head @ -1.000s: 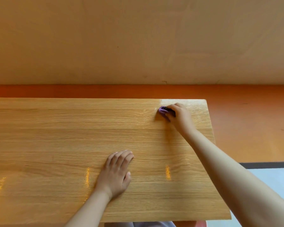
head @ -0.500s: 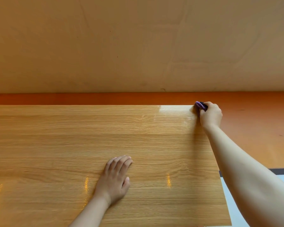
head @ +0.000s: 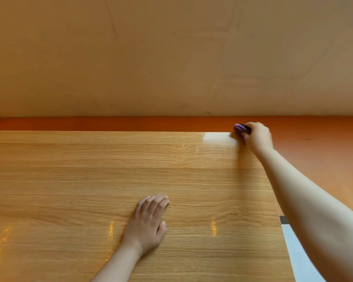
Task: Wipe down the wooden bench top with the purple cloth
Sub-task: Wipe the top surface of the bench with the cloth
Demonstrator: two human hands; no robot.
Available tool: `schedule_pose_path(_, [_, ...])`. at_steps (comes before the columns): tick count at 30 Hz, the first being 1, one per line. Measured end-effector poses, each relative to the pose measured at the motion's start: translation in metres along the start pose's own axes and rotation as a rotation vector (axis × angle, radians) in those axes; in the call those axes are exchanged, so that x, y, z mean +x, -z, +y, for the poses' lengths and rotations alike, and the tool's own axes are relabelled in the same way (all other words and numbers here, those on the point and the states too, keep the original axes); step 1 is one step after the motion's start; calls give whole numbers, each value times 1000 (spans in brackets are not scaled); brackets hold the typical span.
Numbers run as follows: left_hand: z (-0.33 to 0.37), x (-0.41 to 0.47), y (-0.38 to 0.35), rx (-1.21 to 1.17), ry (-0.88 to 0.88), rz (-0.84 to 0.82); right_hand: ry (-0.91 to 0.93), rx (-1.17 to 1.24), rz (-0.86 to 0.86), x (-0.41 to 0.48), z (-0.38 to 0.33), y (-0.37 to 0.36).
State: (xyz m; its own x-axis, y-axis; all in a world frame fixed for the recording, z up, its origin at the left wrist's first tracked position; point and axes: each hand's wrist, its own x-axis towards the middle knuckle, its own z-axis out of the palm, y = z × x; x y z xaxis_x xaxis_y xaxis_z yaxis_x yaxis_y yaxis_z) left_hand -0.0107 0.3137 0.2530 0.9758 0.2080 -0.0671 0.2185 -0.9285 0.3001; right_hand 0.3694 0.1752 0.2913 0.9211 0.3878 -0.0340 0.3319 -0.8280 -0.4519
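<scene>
Head: right hand (head: 258, 137) grips purple cloth (head: 238, 128) (bench (head: 130, 169) corner).

Right hand (head: 258, 137) grips purple cloth (head: 239, 128) at bench top's (head: 69, 180) far corner; left hand (head: 148, 222) rests flat.

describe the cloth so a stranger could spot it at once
Find the wooden bench top and follow it to its far right corner, where the right hand reaches. The purple cloth is the small wad gripped there, the only purple thing in view.
</scene>
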Motion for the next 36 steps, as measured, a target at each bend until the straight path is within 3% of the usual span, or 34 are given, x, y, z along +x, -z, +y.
schedule_pose_path(7, [-2,0,-2,-3,-7,-1,-297,10,149,-23,26,3])
schedule_pose_path(14, [0,1,2,-1,-2,-7,52,149,12,-92,-58,-47])
schedule_pose_path(17, [0,1,2,7,-3,-9,72,149,-21,-96,-58,-50])
schedule_pose_path(24, [0,0,1,13,2,-3,-229,42,157,-72,44,9])
schedule_pose_path(28, [-1,0,0,16,0,-10,-347,59,205,-78,56,11])
schedule_pose_path(31, [-1,0,0,12,3,-15,-268,80,230,-87,29,1])
schedule_pose_path(36, [1,0,3,6,11,-23,17,190,35,-131,-34,-35])
